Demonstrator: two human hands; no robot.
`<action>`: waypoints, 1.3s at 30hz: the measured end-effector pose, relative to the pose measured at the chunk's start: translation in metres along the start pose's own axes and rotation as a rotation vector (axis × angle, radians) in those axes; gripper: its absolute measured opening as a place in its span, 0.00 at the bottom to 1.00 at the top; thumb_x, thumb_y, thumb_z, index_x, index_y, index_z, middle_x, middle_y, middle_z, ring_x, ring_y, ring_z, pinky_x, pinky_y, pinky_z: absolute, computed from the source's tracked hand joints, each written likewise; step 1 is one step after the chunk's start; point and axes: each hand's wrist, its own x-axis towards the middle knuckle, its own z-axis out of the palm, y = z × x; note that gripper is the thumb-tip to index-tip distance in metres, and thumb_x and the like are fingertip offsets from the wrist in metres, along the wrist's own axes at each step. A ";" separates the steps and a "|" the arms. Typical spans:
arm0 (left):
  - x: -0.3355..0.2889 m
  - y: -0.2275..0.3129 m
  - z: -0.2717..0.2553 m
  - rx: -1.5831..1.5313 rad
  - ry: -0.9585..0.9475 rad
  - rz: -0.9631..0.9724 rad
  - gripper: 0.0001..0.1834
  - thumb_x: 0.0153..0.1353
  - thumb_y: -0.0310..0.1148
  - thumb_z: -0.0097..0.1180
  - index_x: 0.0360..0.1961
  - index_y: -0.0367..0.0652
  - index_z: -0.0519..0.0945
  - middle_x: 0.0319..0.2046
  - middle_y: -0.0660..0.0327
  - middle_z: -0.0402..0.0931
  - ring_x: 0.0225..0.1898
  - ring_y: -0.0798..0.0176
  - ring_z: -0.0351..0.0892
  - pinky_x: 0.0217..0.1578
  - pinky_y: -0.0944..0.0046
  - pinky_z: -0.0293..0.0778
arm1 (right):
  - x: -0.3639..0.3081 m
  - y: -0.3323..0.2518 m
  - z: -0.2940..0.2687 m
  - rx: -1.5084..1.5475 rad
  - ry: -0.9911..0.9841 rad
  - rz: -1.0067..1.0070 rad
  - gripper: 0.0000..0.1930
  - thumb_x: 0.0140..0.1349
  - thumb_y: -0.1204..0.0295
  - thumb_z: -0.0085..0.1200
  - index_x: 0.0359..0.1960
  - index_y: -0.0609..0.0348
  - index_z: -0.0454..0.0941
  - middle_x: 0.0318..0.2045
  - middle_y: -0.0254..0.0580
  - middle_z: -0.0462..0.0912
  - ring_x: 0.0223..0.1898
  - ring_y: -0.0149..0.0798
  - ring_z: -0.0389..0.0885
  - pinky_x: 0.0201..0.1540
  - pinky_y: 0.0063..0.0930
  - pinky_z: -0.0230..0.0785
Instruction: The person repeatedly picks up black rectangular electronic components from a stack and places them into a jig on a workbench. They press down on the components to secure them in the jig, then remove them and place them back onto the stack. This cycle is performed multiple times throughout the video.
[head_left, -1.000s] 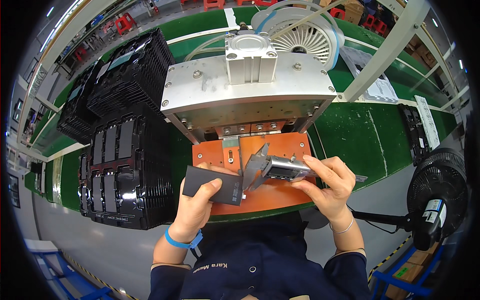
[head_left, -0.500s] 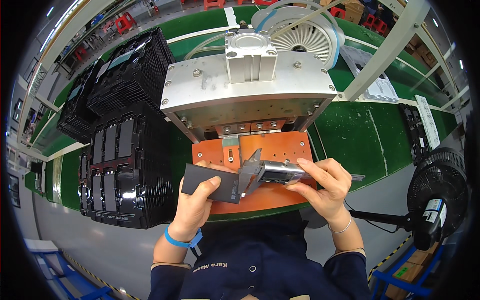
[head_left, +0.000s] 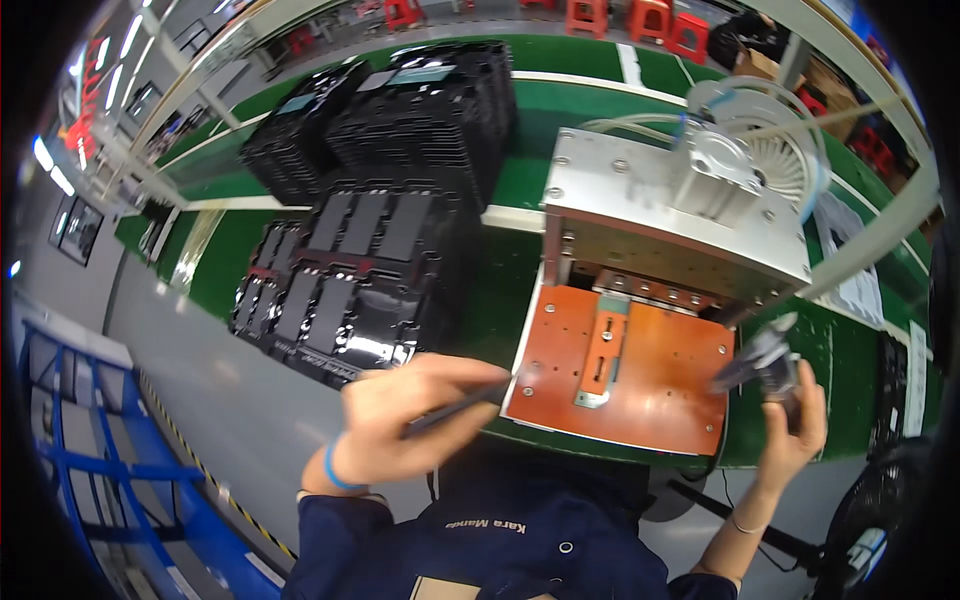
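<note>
On the green bench (head_left: pixel 505 275), running off past the rim of view. Black trays (head_left: pixel 385 322) stand stacked left of centre, grey slabs in the pockets of the front stack; the lower near edge is partly behind my left hand (head_left: pixel 400 410). Right of them, the silver press (head_left: pixel 620 190); its top block hides part of the white reel (head_left: pixel 790 170) behind. Fan (head_left: pixel 868 520) at lower right, dark, cut off by the rim. Orange plate (head_left: pixel 660 385) in front of the press, the far edge under its overhang.

Left fingers closed on a dark slab (head_left: pixel 460 408), left of the plate. It shows nearly edge-on, faces unseen, one end covered by my fingers; contact with the plate: cannot tell. Right hand (head_left: pixel 795 430): fingers gripping the caliper (head_left: pixel 768 362) by the plate's right edge. Caliper smeared by blur; readout and jaw gap not legible.
</note>
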 end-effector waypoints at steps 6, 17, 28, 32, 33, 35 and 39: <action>-0.011 -0.053 -0.076 0.701 0.045 0.263 0.21 0.40 0.17 0.59 0.40 0.40 0.86 0.39 0.54 0.84 0.45 0.50 0.85 0.46 0.59 0.82 | -0.004 0.095 -0.029 -0.276 0.057 0.348 0.23 0.58 0.73 0.65 0.57 0.56 0.79 0.25 0.25 0.68 0.25 0.22 0.60 0.27 0.19 0.53; -0.036 -0.078 -0.097 0.312 -0.302 -0.191 0.24 0.46 0.36 0.70 0.48 0.46 0.85 0.58 0.52 0.76 0.68 0.41 0.61 0.68 0.41 0.51 | -0.042 0.203 -0.025 -0.633 0.045 0.324 0.22 0.59 0.58 0.65 0.49 0.60 0.82 0.33 0.36 0.71 0.31 0.35 0.72 0.33 0.31 0.66; -0.068 -0.131 -0.158 0.724 0.369 -0.673 0.19 0.57 0.40 0.65 0.38 0.31 0.84 0.33 0.50 0.83 0.36 0.57 0.83 0.38 0.63 0.75 | -0.040 0.211 -0.023 -0.747 -0.070 0.259 0.20 0.60 0.59 0.63 0.51 0.55 0.83 0.32 0.40 0.72 0.38 0.42 0.70 0.42 0.38 0.65; -0.065 -0.123 -0.154 0.686 0.387 -0.720 0.19 0.58 0.40 0.63 0.39 0.31 0.84 0.34 0.50 0.84 0.33 0.62 0.82 0.36 0.64 0.74 | -0.040 0.197 -0.014 -0.748 -0.008 0.092 0.25 0.60 0.61 0.63 0.59 0.54 0.76 0.40 0.44 0.74 0.43 0.46 0.70 0.47 0.41 0.65; -0.062 -0.119 -0.154 0.679 0.385 -0.752 0.19 0.59 0.40 0.63 0.40 0.30 0.84 0.34 0.50 0.84 0.33 0.63 0.82 0.36 0.65 0.74 | -0.041 0.191 -0.012 -0.718 0.014 0.079 0.25 0.60 0.62 0.63 0.59 0.53 0.76 0.41 0.44 0.74 0.43 0.46 0.71 0.48 0.40 0.65; -0.069 -0.124 -0.160 0.603 0.432 -0.721 0.20 0.59 0.40 0.63 0.42 0.30 0.83 0.34 0.51 0.84 0.34 0.65 0.81 0.37 0.66 0.74 | -0.044 0.178 -0.002 -0.635 0.043 0.052 0.25 0.61 0.64 0.62 0.60 0.52 0.76 0.42 0.44 0.74 0.44 0.45 0.71 0.48 0.39 0.65; -0.064 -0.116 -0.174 0.050 0.497 -0.697 0.18 0.61 0.34 0.62 0.48 0.34 0.78 0.39 0.60 0.82 0.35 0.69 0.79 0.40 0.68 0.75 | -0.048 0.172 0.002 -0.599 0.069 0.051 0.22 0.63 0.67 0.60 0.60 0.52 0.76 0.42 0.44 0.77 0.45 0.44 0.72 0.48 0.38 0.65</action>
